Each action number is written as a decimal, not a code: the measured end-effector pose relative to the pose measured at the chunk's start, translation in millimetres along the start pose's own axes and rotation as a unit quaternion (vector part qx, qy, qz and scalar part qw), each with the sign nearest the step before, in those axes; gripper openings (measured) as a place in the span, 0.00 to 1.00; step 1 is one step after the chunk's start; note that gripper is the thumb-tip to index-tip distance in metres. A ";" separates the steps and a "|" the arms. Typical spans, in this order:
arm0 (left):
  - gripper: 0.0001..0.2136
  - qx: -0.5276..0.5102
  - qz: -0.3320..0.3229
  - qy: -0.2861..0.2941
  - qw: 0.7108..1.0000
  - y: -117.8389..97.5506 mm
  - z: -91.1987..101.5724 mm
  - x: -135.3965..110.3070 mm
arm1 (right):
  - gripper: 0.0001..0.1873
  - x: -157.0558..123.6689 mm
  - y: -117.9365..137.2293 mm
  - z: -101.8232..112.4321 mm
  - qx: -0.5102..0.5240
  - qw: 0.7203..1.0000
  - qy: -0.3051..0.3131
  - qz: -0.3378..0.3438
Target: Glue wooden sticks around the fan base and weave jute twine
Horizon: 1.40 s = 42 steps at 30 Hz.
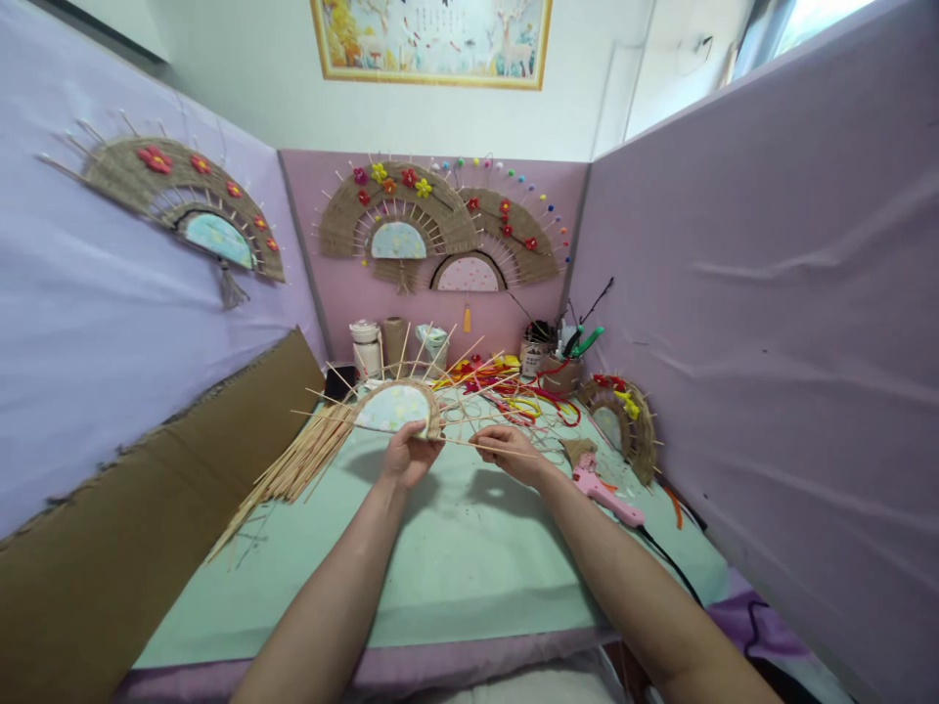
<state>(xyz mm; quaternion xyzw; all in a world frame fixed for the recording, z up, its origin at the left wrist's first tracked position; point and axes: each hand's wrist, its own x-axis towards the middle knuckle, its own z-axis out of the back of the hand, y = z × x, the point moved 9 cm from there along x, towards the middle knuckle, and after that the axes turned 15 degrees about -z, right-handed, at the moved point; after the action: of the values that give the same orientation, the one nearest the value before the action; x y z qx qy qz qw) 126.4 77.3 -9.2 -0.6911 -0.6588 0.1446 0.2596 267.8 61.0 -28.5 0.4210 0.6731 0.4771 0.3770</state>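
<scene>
My left hand point(408, 453) is closed on the lower edge of a half-made fan point(396, 404), a pale flowered half-disc with a band of jute twine over it and thin wooden sticks point(469, 364) fanning out from it. My right hand point(505, 448) is just to its right, fingers pinched on a thin stick or strand that runs leftward to the fan. Both hands hover above the green table mat point(455, 548).
A bundle of loose sticks point(293, 469) lies left of the fan. A pink glue gun point(603, 492) and a finished fan point(623, 422) sit at right. Coloured cords point(528, 396), twine spools and a tool cup point(558, 367) stand behind. Cardboard point(147, 518) leans at left.
</scene>
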 end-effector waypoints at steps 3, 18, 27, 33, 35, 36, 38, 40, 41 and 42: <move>0.25 -0.019 0.000 -0.004 1.000 -0.5 -3.0 -3.8 | 0.19 1.7 -1.5 2.6 -0.008 1.000 -0.008 -0.004; 0.27 -0.013 0.085 0.172 0.981 17.0 -30.8 -25.7 | 0.18 0.5 -1.8 0.3 -0.115 0.993 -0.007 0.012; 0.24 0.030 0.051 0.160 0.985 10.8 -23.3 -17.6 | 0.21 -4.7 5.5 3.1 -0.219 0.974 -0.058 0.006; 0.22 0.066 0.013 0.127 0.990 -6.7 -14.1 -7.9 | 0.17 -11.6 30.3 35.0 -0.223 0.960 -0.154 0.069; 0.23 0.071 0.006 0.121 0.990 -11.1 -11.6 -5.6 | 0.18 -17.5 38.9 46.4 -0.221 0.952 -0.195 0.084; 0.23 0.070 0.003 0.119 0.990 -12.6 -10.5 -4.8 | 0.18 -20.3 42.3 49.8 -0.222 0.948 -0.208 0.089; 0.22 0.068 0.005 0.117 0.991 -14.1 -9.3 -4.3 | 0.18 -24.4 46.9 52.2 -0.226 0.944 -0.220 0.096; 0.21 0.066 0.012 0.120 0.990 -14.1 -9.6 -5.2 | 0.18 -26.5 48.9 51.6 -0.227 0.943 -0.224 0.098; 0.21 0.064 0.016 0.121 0.990 -14.0 -10.1 -5.9 | 0.18 -26.8 49.1 51.0 -0.226 0.943 -0.224 0.098; 0.21 0.060 0.018 0.121 0.991 -14.1 -10.5 -6.5 | 0.18 -26.6 48.8 50.1 -0.224 0.944 -0.222 0.097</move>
<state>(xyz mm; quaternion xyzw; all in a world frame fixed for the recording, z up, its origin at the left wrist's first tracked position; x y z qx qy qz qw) 119.8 69.1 6.3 -0.6987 -0.5997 0.1040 0.3760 333.1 61.9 8.1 0.4846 0.4039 0.5440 0.5533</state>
